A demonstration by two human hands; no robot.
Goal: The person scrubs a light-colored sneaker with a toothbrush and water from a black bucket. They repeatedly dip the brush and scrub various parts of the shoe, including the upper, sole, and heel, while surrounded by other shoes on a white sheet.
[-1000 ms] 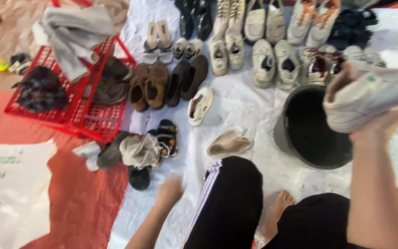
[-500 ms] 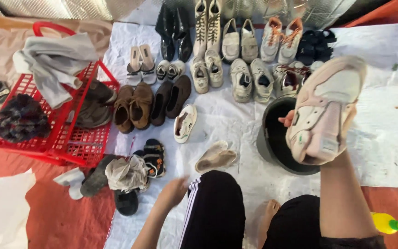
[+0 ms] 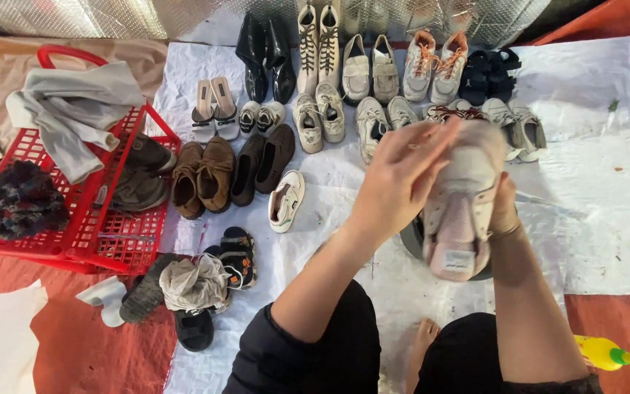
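Mostly blurred, both hands clasp the pale sneaker (image 3: 461,211), right hand (image 3: 503,208) half hidden behind it, left hand (image 3: 395,182) in front.

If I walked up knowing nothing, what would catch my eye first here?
Probably the pale pink and white sneaker held up in the middle, the right hand gripping its side and the left hand laid over its top. Behind it, rows of paired shoes lie on a white sheet. At the left, a red plastic basket holds grey cloth and more shoes.
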